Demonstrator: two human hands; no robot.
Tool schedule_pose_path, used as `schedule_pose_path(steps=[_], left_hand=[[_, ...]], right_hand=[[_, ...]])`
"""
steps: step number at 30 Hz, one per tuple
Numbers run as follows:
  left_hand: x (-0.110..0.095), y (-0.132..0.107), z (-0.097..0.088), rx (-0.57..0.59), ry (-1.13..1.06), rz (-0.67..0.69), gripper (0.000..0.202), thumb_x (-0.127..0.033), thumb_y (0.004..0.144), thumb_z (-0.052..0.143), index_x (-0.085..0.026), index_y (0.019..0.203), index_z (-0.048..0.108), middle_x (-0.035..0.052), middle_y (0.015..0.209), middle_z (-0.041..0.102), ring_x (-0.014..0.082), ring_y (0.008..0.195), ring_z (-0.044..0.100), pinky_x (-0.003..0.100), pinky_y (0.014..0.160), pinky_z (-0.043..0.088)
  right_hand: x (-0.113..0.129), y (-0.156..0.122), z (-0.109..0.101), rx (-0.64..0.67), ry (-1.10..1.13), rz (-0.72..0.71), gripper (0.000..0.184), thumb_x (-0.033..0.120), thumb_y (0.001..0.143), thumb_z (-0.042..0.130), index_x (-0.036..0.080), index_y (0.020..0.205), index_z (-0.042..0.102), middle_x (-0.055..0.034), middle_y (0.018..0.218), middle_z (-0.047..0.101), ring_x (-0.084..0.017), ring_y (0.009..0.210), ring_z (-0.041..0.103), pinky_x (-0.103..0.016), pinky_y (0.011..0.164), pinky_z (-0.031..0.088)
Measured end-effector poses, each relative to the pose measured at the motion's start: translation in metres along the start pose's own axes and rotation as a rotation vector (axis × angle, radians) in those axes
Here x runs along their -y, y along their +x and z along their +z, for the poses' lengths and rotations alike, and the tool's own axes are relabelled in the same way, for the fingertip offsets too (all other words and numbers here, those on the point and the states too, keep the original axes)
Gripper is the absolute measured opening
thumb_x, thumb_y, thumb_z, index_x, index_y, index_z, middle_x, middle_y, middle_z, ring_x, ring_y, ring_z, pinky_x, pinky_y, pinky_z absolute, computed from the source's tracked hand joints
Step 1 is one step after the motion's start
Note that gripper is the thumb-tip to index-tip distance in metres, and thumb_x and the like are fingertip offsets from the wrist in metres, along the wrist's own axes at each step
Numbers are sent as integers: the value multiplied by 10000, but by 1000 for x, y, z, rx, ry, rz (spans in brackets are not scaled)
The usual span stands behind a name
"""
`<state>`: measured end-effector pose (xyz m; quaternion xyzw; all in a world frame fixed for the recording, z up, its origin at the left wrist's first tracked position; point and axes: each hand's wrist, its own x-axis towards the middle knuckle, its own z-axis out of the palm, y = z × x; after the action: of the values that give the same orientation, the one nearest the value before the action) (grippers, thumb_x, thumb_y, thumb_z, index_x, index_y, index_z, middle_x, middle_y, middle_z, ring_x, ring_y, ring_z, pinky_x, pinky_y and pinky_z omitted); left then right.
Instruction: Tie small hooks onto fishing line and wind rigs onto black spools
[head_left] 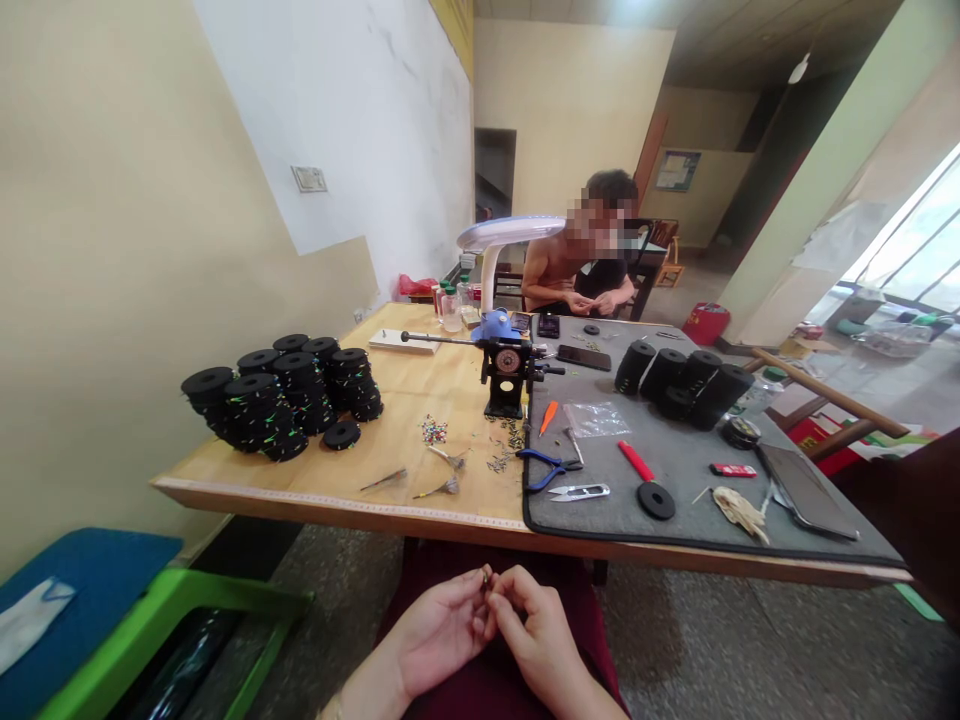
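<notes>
My left hand (439, 630) and my right hand (536, 625) meet over my lap, below the table's front edge. Both pinch a tiny dark piece (485, 577) between their fingertips; it is too small to name. On the table ahead lie blue-handled pliers (547, 466), white snips (581, 491), a red-handled tool (636, 460) and a loose black spool (656, 500) on a grey mat (675, 455). A black winding device (506, 375) stands at the mat's left edge.
Stacks of black spools (281, 395) fill the wooden table's (420, 385) left; more spools (682, 380) lie on the mat. A phone (806, 490), small beads (433, 430) and a desk lamp (502, 245) are there. Another person (581, 265) sits at the far end. A green-and-blue stool (112, 610) is at my left.
</notes>
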<state>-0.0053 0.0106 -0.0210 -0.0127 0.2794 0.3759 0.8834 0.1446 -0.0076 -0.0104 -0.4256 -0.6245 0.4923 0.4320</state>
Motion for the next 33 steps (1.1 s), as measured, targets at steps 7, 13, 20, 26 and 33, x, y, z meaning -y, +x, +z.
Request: schedule_pose_path(steps=[7, 13, 20, 26, 33], left_hand=[[0, 0, 1, 7, 51, 26, 78, -92, 823, 612, -79, 805, 687, 59, 709, 677, 103, 586, 624, 182, 555, 448], [2, -4, 6, 23, 134, 96, 16, -105, 784, 665, -103, 794, 676, 30, 682, 658, 92, 571, 600, 197, 581, 439], [5, -6, 10, 49, 261, 178, 122, -173, 723, 739, -129, 804, 658, 11, 671, 634, 98, 548, 558, 217, 551, 383], [7, -3, 9, 82, 361, 253, 146, -199, 725, 742, -137, 791, 627, 1, 668, 606, 91, 527, 531, 224, 544, 357], [9, -4, 15, 43, 469, 349, 194, -231, 702, 761, -140, 779, 608, -15, 641, 581, 75, 483, 469, 226, 515, 357]], right_hand=[[0, 1, 1, 0, 14, 14, 202, 326, 899, 500, 195, 744, 510, 1, 595, 649, -137, 553, 620, -216, 576, 468], [4, 2, 2, -10, 69, 54, 232, 369, 894, 500, 206, 731, 489, -5, 573, 648, -151, 548, 628, -234, 561, 477], [4, 4, 3, -38, 72, 97, 280, 430, 879, 508, 203, 717, 480, -2, 536, 632, -148, 511, 616, -243, 550, 481], [-4, 5, 5, -63, 120, 173, 354, 515, 845, 522, 195, 708, 455, 25, 496, 597, -68, 356, 438, -175, 392, 332], [-8, 7, 6, -39, 240, 285, 415, 586, 777, 552, 189, 735, 438, 30, 506, 612, -29, 282, 326, -145, 301, 186]])
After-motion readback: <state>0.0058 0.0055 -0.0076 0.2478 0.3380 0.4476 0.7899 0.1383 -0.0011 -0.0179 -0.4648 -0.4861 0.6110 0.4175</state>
